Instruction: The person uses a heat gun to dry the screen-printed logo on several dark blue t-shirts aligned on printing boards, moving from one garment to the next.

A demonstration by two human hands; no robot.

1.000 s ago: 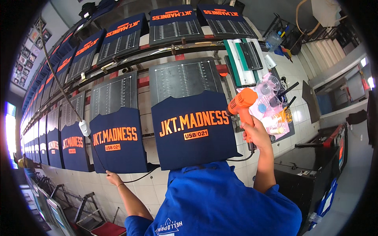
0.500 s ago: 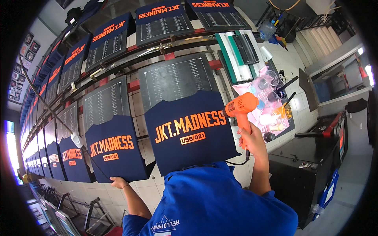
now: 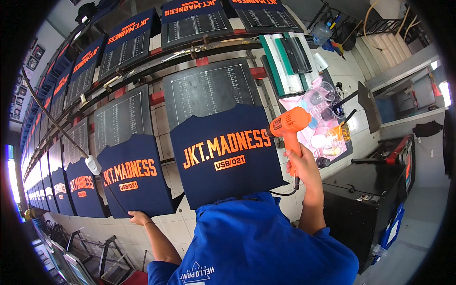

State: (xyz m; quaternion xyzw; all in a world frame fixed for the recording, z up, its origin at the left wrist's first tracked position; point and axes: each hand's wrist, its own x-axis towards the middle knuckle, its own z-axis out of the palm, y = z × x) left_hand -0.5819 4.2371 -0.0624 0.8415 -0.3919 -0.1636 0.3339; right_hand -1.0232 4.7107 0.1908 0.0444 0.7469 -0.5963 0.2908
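In my right hand (image 3: 305, 168), fingers wrapped round its handle, is an orange heat gun (image 3: 290, 122). Its dark nozzle points left, close over the right end of the orange print on a navy fabric panel (image 3: 228, 178) in front of me. A black cord leaves the foot of the handle and passes behind my body. My left hand (image 3: 139, 218) is at the lower edge of the neighbouring navy panel (image 3: 156, 202), closed on a dark power cord (image 3: 113, 194). That cord runs up to a white plug connector (image 3: 93, 165); my fingertips are partly hidden.
Grey platens (image 3: 211, 90) with printed panels curve away left, and a second row stands beyond a metal rail (image 3: 142, 66). Squeegees (image 3: 290, 59) and plastic cups (image 3: 323, 95) lie at the right. A black cabinet (image 3: 356, 190) stands beside my right arm.
The view has shifted slightly, so the panels and platens appear a little farther left and up. Both hands keep their holds, and the heat gun stays by the print's right end.
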